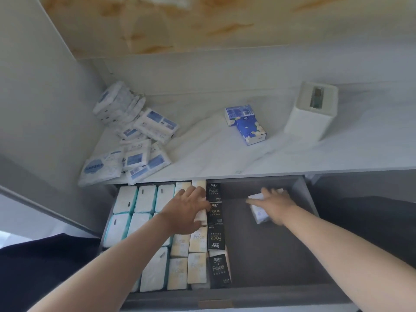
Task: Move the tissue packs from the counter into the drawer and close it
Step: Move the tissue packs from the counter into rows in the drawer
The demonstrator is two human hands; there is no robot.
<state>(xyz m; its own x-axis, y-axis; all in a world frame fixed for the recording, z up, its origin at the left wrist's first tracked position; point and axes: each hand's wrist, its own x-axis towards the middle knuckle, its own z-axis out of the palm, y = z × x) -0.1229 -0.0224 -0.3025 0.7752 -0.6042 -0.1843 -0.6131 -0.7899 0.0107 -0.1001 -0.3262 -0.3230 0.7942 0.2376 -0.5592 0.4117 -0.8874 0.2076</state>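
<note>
Reaching into the open drawer (272,255), the person has both bare forearms stretched over its dark grey, matte floor. The right hand (277,203) lies on top of a white tissue pack (259,214) with a faint blue print. That pack sits in the bare right half of the drawer, towards the back. Hand and pack are smeared with blur, so I cannot tell whether the fingers clamp the pack or only press on it.

The left hand (188,209) rests palm down, fingers spread and fairly straight, on the cream packs (198,240) near the back of the filled left half. Just beside them to the right runs a single file of glossy black packs (216,238). To their left stand plump white packs with teal edges (126,199).

More soft, crinkly tissue packs (137,140), white with blue labels, are heaped loosely at the left end of the pale marbled counter (213,158), above the drawer and well apart from both hands. Two blue floral packs (247,123) lie near the counter's middle, and a smooth white tissue box (311,113) stands upright to their right.
</note>
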